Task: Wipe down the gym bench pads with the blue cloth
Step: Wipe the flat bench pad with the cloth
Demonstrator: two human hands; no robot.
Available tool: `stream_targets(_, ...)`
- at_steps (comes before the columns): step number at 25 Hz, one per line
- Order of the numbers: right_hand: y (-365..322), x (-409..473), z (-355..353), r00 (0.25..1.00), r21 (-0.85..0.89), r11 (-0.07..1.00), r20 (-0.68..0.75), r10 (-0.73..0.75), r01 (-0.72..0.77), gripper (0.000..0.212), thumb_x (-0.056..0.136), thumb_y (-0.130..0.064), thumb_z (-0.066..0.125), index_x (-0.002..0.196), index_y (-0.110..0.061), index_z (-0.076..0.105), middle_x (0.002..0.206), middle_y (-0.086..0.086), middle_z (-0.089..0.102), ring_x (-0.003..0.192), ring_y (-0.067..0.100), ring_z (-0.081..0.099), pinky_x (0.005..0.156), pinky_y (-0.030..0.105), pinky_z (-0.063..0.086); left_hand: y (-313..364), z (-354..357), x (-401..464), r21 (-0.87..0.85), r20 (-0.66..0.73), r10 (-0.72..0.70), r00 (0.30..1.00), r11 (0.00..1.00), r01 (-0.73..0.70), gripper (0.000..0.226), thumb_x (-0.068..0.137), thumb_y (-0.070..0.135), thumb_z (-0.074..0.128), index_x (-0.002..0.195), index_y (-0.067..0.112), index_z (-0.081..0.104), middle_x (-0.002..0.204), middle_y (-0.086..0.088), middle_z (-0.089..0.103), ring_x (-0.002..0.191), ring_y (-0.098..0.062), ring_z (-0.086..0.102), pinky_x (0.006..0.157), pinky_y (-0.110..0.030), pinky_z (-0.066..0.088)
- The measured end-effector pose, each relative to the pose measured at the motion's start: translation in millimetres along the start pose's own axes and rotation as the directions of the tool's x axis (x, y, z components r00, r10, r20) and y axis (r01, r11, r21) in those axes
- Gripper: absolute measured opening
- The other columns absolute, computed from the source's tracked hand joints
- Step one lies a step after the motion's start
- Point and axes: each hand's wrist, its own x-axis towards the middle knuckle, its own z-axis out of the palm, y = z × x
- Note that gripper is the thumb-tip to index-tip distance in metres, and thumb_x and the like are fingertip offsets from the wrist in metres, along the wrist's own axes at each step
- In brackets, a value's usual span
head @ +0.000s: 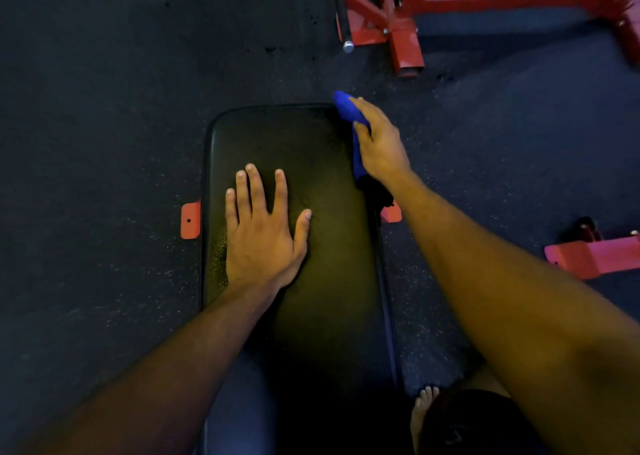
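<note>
A dark speckled rubber floor (104, 108) fills most of the frame. At centre, a black padded vinyl bench pad (322, 184) with rounded corners is seen from above, running down to the lower edge. Two orange-red steel foot tabs (190, 220) project from beneath the pad, one on each side; the one at the right is largely covered by the forearm. A red steel machine frame (405, 29) occupies the upper right, and a second red steel base (595, 257) is cut off at the right edge.

Two hands are counted. The left hand (263, 233) is laid flat on the pad at centre left, fingers straight and slightly spread, thumb out to the right. The right hand (379, 143) is placed at the pad's upper right edge, its fingers curled round a bright blue folded cloth (346, 108); the cloth is pressed against the pad's corner and side, one end protruding above the fingertips and one end trailing below the wrist.

One bare foot (424, 406) is partly visible at lower right. The lower frame is dim and hard to make out
</note>
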Motion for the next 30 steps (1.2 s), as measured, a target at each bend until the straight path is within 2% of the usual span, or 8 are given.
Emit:
stream_targets(7, 6.1, -135.6, -12.3, 0.996, -0.005, 1.0, 0.082, 0.022, -0.021, 0.053, 0.103, -0.009, 0.044, 0.151, -0.028, 0.032, 0.161, -0.005, 0.021, 0.143, 0.001, 0.018, 0.109, 0.0, 0.012, 1.1, -7.3, -0.1, -0.013, 0.031, -0.007, 1.0, 1.0, 0.008, 0.073, 0.103, 0.061, 0.019, 0.163, 0.022, 0.007, 0.169, -0.02, -0.001, 0.157, -0.034, -0.004, 0.127, -0.05, 0.001)
stream_targets(12, -15.8, -174.4, -52.1, 0.994, -0.074, 0.996, 0.103, -0.043, 0.05, 0.052, 0.101, -0.006, 0.047, 0.148, -0.027, 0.036, 0.157, -0.002, 0.03, 0.142, 0.007, 0.028, 0.12, 0.027, 0.023, 3.9, -27.8, -12.8, -0.064, 0.047, 0.001, 0.999, 0.998, 0.002, 0.07, 0.104, 0.058, 0.02, 0.163, 0.021, 0.013, 0.17, -0.018, 0.003, 0.157, -0.033, -0.001, 0.128, -0.049, 0.001)
stream_targets(17, -64.5, -160.8, -82.1, 0.985, -0.123, 0.987, -0.126, -0.122, 0.107, 0.048, 0.101, -0.015, 0.049, 0.148, -0.018, 0.038, 0.148, 0.004, 0.032, 0.117, -0.003, 0.039, 0.09, -0.009, 0.023, -26.7, -41.3, -66.2, -0.245, 0.082, 0.094, 0.992, 0.967, -0.071, 0.073, 0.102, 0.063, 0.011, 0.163, 0.023, 0.009, 0.171, -0.002, 0.002, 0.157, -0.016, -0.002, 0.126, -0.041, -0.007)
stream_targets(20, -87.3, -119.6, -64.1, 0.961, -0.113, 0.983, -0.221, -0.166, 0.144, 0.04, 0.097, -0.013, 0.056, 0.134, -0.006, 0.043, 0.136, 0.011, 0.038, 0.102, 0.008, 0.048, 0.083, 0.008, 0.038, -35.7, -30.6, -114.6, -0.151, 0.136, 0.072, 0.988, 0.987, -0.051, 0.08, 0.097, 0.07, 0.003, 0.163, 0.023, 0.006, 0.171, -0.002, -0.003, 0.156, -0.015, -0.01, 0.126, -0.043, -0.008)
stream_targets(23, -84.2, -70.6, -25.0, 0.967, -0.179, 0.967, -0.147, -0.209, 0.182, 0.035, 0.094, -0.013, 0.057, 0.127, -0.007, 0.047, 0.132, 0.012, 0.042, 0.095, 0.012, 0.05, 0.08, 0.032, 0.046, -35.4, -16.0, -110.1, -0.07, 0.085, 0.076, 0.994, 0.995, -0.07, 0.076, 0.102, 0.065, 0.015, 0.163, 0.021, 0.015, 0.171, -0.005, 0.004, 0.158, -0.02, -0.003, 0.128, -0.05, 0.002)
stream_targets(25, -70.3, -45.8, 8.5, 0.974, -0.314, 0.926, -0.014, -0.225, 0.209, 0.041, 0.093, -0.025, 0.057, 0.132, -0.013, 0.048, 0.136, 0.011, 0.042, 0.114, 0.021, 0.051, 0.091, 0.047, 0.049, -38.0, -10.4, -107.6, -0.053, 0.053, 0.072, 0.996, 0.996, -0.069, 0.075, 0.102, 0.064, 0.02, 0.162, 0.019, 0.021, 0.171, -0.007, 0.01, 0.158, -0.021, 0.003, 0.127, -0.053, 0.008)
stream_targets(27, -58.3, -29.0, 32.8, 0.985, -0.528, 0.832, 0.099, -0.139, 0.17, 0.052, 0.097, -0.044, 0.049, 0.146, -0.028, 0.04, 0.153, 0.009, 0.03, 0.141, 0.035, 0.031, 0.104, 0.065, 0.036, -40.1, -6.7, -108.9, -0.059, 0.037, 0.085, 0.996, 0.995, -0.082, 0.075, 0.102, 0.063, 0.024, 0.161, 0.017, 0.025, 0.17, -0.008, 0.015, 0.158, -0.023, 0.007, 0.126, -0.054, 0.012)
stream_targets(30, -58.5, -8.9, 41.7, 0.991, -0.6, 0.798, 0.13, 0.028, 0.056, 0.054, 0.101, -0.051, 0.036, 0.152, -0.038, 0.026, 0.165, 0.004, 0.009, 0.148, 0.04, 0.011, 0.108, 0.066, 0.031, -38.6, -6.0, -107.8, -0.062, 0.04, 0.097, 0.994, 0.994, -0.094, 0.076, 0.103, 0.063, 0.024, 0.162, 0.016, 0.023, 0.171, -0.009, 0.013, 0.158, -0.024, 0.006, 0.126, -0.055, 0.012)
